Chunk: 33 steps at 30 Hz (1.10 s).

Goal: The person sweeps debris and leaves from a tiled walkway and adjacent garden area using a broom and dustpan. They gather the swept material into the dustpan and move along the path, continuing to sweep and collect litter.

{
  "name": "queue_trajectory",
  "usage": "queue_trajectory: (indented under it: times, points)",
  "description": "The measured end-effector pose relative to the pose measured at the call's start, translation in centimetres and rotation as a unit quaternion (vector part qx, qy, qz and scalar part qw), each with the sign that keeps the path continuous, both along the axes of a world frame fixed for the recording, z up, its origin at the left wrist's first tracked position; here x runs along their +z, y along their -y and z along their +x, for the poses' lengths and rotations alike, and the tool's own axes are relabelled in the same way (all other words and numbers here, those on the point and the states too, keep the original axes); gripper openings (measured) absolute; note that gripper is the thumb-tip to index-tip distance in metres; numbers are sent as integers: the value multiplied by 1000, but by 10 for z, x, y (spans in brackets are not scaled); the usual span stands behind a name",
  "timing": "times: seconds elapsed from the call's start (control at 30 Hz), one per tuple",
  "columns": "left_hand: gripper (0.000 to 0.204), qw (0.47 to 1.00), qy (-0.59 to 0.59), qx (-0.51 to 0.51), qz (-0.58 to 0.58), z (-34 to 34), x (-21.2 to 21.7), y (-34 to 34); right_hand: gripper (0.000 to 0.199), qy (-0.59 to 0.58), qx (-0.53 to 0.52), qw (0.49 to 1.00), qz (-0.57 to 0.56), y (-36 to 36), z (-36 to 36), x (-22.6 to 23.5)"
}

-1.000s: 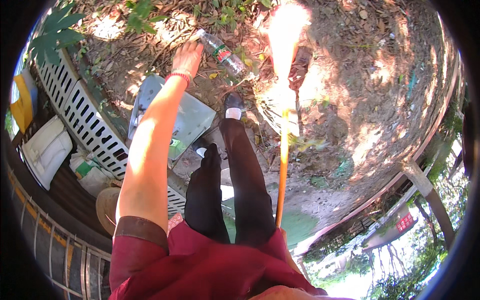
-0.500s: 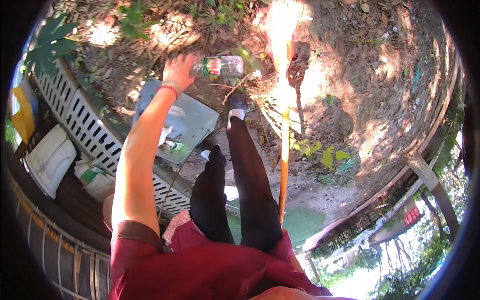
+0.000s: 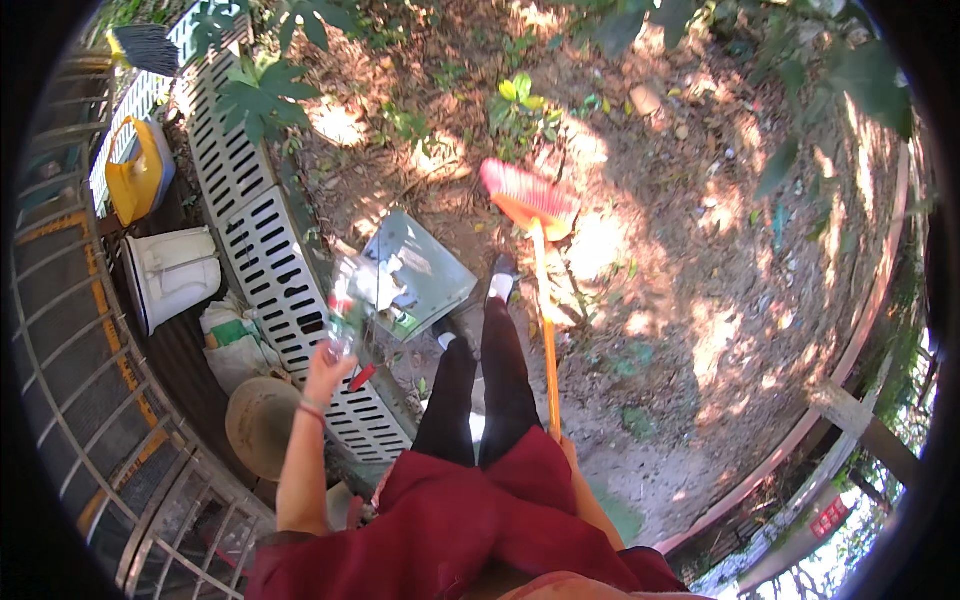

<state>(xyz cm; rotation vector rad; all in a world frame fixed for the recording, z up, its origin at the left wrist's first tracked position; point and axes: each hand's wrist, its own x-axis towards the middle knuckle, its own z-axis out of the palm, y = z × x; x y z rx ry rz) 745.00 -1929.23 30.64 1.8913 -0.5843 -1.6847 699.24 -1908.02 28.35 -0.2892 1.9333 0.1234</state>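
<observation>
grasping the bottle [image 3: 343,308] with the left hand [image 3: 327,375], holding it at left near the dustpan [image 3: 430,272] and grate [image 3: 250,203]; clasping the broom [image 3: 548,340] with the right hand [image 3: 567,449], pointing its bristles [image 3: 522,188] far.

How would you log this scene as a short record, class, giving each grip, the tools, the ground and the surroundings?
Left grip: holds a clear bottle, blurred
Right grip: holds the broom by its orange handle; partly hidden by clothing
Broom head: pink bristles, pointing away from the person
Dustpan: grey, with white scraps in it
Ground: soil, dry leaves, sunlit patches
Left side: white slotted panels, yellow container
</observation>
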Motion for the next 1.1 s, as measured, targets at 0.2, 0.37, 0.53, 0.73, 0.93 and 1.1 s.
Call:
queue_trajectory:
  times: [0.2,0.37,0.53,0.73,0.93,1.1]
  points:
    - [64,889,341,-294,-86,-41,2,-54,64,-40,186,982,7,33,-28,19]
    - [65,937,214,-273,-39,-60,-18,-13,56,-32,174,984,-10,77,-39,54]
    - [65,965,133,-224,-44,-51,-14,4,47,-5,189,982,-17,115,-50,102]
    - [59,965,126,-223,-60,22,75,47,36,64,142,987,-40,149,-67,151]
    - [38,967,149,-181,-104,31,188,125,31,116,103,983,-102,226,-58,152]
    - [27,969,95,-10,-230,21,237,206,17,297,-109,913,-257,330,0,188]
